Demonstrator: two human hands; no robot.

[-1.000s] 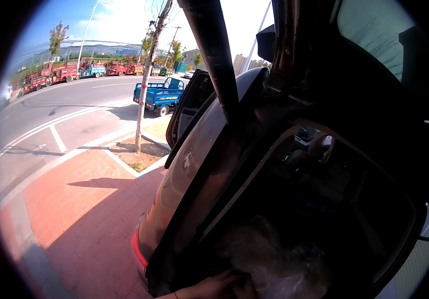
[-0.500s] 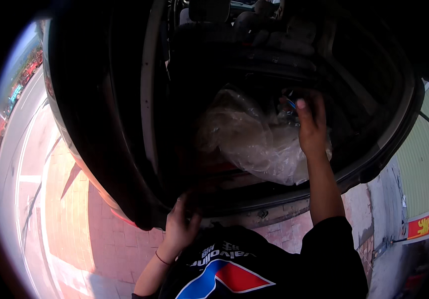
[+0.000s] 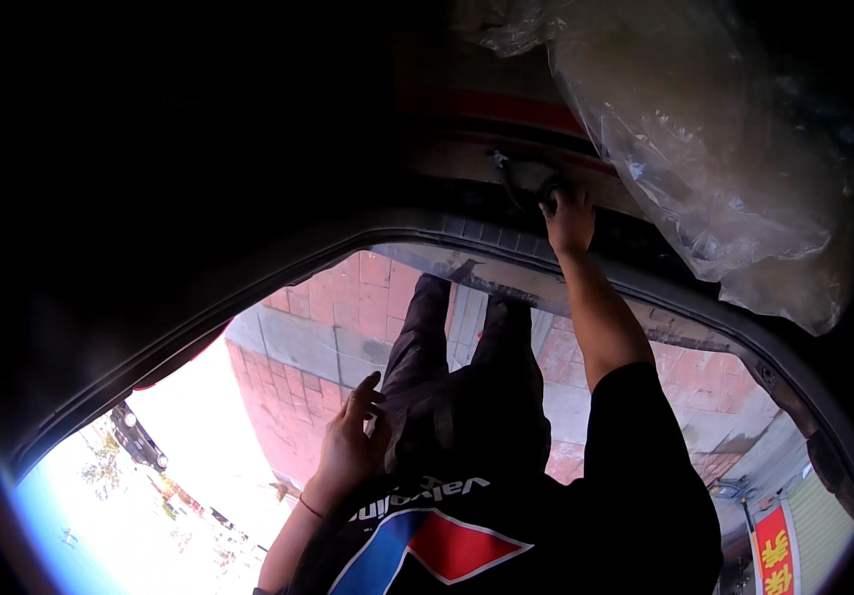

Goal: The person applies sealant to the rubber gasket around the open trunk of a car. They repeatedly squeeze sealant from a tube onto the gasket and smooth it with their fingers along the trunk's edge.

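Observation:
Just inside the rear edge of an open car boot, my right hand (image 3: 572, 220) is closed on a black, cable-like thing (image 3: 510, 182). Its curved length reaches left from my fingers and ends in a small shiny tip; shadow hides what it is exactly. Right of that hand lies a large, clear plastic bag (image 3: 684, 169) with something pale inside. My left hand (image 3: 355, 428) hangs outside the boot by my thigh, holding nothing, its fingers loosely bent and apart.
The dark boot rim (image 3: 427, 238) curves between my body and the boot floor. A red strip (image 3: 506, 107) runs along the inside. Deep shadow covers the left of the boot. Outside lies reddish paving (image 3: 298, 377), with a red sign (image 3: 776, 550) at the lower right.
My right hand has come back from deep in the boot, beyond the plastic bag, to near the rear edge. My left hand has moved from the rim to beside my thigh. The view has shifted.

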